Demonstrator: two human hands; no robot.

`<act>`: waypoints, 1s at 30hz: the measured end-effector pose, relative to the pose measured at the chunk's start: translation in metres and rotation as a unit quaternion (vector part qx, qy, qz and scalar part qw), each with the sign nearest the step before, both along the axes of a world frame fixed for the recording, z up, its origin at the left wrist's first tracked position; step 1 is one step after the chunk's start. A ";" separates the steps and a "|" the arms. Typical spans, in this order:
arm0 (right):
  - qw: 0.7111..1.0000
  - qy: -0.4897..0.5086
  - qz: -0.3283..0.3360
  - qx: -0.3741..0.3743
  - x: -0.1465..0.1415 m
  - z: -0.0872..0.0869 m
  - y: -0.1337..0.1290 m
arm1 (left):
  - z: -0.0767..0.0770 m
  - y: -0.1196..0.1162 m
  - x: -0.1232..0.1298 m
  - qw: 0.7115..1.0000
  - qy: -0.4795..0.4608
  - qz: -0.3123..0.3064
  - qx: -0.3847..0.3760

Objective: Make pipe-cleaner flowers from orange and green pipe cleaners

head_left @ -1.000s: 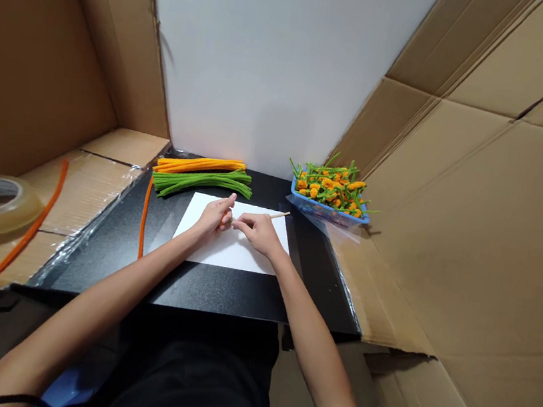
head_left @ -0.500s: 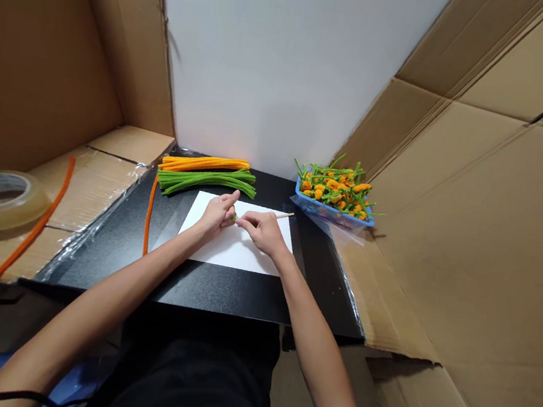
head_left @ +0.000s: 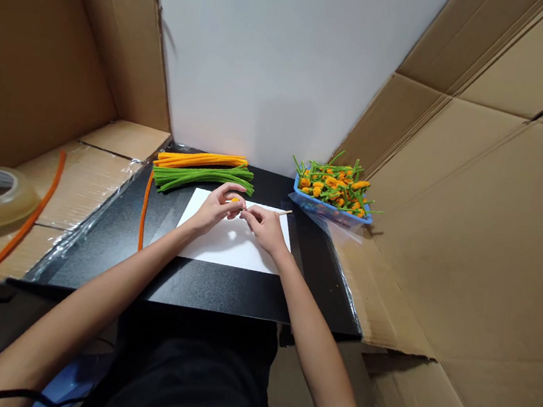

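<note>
Over a white sheet of paper (head_left: pixel 224 251), my left hand (head_left: pixel 214 210) and my right hand (head_left: pixel 264 227) meet fingertip to fingertip. A small orange pipe-cleaner piece (head_left: pixel 234 200) shows between the fingers of my left hand, which are closed on it. Thumb and forefinger of my right hand are pinched where the two hands meet, at a dark green bit too small to make out. Past the knuckles of my right hand sticks out the end of a thin wooden stick (head_left: pixel 286 212); whether the hand grips it is hidden.
Bundles of orange pipe cleaners (head_left: pixel 201 161) and green pipe cleaners (head_left: pixel 204 178) lie at the back left. A blue basket (head_left: pixel 331 210) of orange-and-green pipe-cleaner pieces stands back right. Left are loose dark-orange pipe cleaners (head_left: pixel 144 212) and a tape roll (head_left: pixel 18 205). Cardboard walls (head_left: pixel 487 247) flank the black table (head_left: pixel 219 290).
My left hand has turned and its fingers have lifted and spread somewhat, bringing the orange piece into sight. My right hand keeps its pinch, nearly in place. The view has shifted slightly.
</note>
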State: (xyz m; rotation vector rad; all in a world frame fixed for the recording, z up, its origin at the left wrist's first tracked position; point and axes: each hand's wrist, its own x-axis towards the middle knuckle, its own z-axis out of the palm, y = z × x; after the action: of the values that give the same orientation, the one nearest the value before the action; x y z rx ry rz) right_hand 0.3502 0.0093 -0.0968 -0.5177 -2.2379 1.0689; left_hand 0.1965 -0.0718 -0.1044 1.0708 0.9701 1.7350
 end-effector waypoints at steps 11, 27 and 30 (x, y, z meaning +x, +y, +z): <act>1.000 0.022 0.001 0.008 0.000 0.002 -0.002 | -0.005 0.002 0.001 1.000 -0.001 -0.012 0.019; 0.949 -0.037 -0.084 0.302 0.008 -0.005 0.009 | -0.028 0.005 -0.013 0.908 0.408 0.101 -0.002; 0.929 0.016 -0.169 0.330 0.010 0.000 0.007 | -0.034 0.009 -0.010 0.926 0.351 0.138 -0.025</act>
State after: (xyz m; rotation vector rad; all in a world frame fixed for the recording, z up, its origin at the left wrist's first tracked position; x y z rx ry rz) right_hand 0.3601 0.0160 -0.0969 -0.5452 -2.1963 0.1223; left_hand 0.1866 -0.0628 -0.1381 1.6337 1.6616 1.5365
